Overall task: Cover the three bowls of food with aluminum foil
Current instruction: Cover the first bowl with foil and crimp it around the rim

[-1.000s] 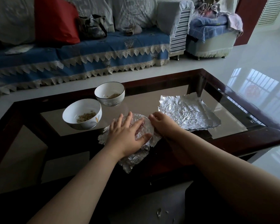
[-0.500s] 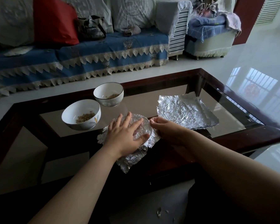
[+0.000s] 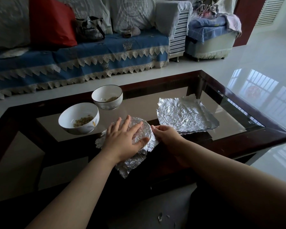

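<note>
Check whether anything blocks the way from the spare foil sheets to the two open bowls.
Nothing visible does. The foil sheets lie flat on the glass, right of both open bowls, with bare table between. Both hands are busy on the covered bowl nearer the camera.

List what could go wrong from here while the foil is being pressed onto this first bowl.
1. The foil sheet is thin and crumpled; the right hand pulling its edge down while the left hand presses flat on top could tear it.
2. The covered bowl sits near the table's front edge, so a hard push might slide it off.
3. The nearer open bowl stands close to the left forearm; a sweep could knock it.
</note>
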The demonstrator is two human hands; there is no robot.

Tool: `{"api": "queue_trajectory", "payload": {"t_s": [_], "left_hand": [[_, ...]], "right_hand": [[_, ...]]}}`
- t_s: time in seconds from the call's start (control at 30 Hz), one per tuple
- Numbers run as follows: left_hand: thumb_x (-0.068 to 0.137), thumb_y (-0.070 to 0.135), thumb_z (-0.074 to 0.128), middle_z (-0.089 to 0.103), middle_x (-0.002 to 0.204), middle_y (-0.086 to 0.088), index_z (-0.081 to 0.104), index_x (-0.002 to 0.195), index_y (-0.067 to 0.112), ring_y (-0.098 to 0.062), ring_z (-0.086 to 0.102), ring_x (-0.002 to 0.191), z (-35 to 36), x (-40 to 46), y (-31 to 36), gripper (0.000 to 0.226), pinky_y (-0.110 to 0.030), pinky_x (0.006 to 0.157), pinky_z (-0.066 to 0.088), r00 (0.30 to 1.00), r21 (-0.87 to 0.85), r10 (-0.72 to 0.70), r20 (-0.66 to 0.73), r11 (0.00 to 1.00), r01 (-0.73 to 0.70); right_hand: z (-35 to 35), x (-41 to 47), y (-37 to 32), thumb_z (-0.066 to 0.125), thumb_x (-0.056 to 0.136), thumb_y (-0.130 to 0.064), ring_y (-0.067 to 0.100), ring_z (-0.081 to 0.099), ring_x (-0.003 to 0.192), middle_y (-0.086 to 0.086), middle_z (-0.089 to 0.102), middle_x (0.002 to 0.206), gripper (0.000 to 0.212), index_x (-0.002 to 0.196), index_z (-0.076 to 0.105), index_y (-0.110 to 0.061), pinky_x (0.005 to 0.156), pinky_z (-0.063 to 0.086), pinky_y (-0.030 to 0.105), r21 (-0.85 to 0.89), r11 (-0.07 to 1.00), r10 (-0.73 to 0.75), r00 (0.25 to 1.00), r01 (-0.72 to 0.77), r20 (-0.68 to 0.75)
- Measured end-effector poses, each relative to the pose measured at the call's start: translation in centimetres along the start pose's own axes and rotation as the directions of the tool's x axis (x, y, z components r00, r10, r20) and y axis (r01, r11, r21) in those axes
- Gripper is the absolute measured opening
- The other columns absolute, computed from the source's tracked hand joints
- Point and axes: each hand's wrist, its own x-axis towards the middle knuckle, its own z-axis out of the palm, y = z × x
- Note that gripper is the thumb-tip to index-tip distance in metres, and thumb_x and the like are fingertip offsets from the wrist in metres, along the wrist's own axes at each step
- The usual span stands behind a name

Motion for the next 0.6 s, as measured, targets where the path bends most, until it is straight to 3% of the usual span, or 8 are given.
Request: {"api": "queue_trajectory", "payload": {"t_s": [0.1,0.17,0.33,0.6], "left_hand": [[0.064,0.088,-0.001,-0.005,0.161,0.006,0.006,0.145,0.053,-0.024,-0.005,0.147,0.1,0.0,0.0,0.089,-0.048,0.116,0.0,1.0,0.0,-0.001,-0.012,1.0,0.001],[0.064,0.087,0.0,-0.005,0.161,0.006,0.007,0.145,0.054,-0.024,-0.005,0.147,0.2,0.0,0.0,0.088,-0.048,0.115,0.0,1.0,0.0,-0.004,-0.016,1.0,0.004],[0.069,0.087,0.005,-0.004,0.161,0.005,0.007,0.145,0.053,-0.024,-0.004,0.147,0.2,0.0,0.0,0.084,-0.048,0.116,0.0,1.0,0.002,-0.006,-0.013,1.0,0.006],[0.069,0.088,0.006,-0.004,0.161,0.003,0.004,0.147,0.049,-0.025,-0.004,0.147,0.4,0.1,-0.1,0.087,-0.048,0.116,0.002,1.0,0.002,-0.008,-0.023,1.0,0.008]], "right_hand": [[0.7,0.1,0.2,0.049,0.098,-0.032,0.005,0.037,0.045,-0.006,0.044,0.054,0.034,0.067,0.047,-0.018,0.044,0.032,0.016,-0.302,0.951,-0.104,0.988,0.064,-0.118],[1.1,0.4,0.5,0.047,0.098,-0.032,0.008,0.035,0.052,-0.005,0.041,0.058,0.036,0.066,0.041,-0.019,0.051,0.03,0.022,-0.413,0.905,-0.178,0.972,0.1,-0.156],[1.5,0.5,0.7,0.045,0.099,-0.03,0.009,0.034,0.052,-0.004,0.039,0.058,0.038,0.064,0.037,-0.019,0.05,0.027,0.022,-0.462,0.881,-0.212,0.959,0.103,-0.189],[1.5,1.3,1.1,0.048,0.099,-0.025,0.007,0.039,0.05,-0.004,0.048,0.058,0.028,0.073,0.052,-0.015,0.047,0.032,0.017,-0.361,0.93,-0.138,0.974,0.066,-0.18]]}}
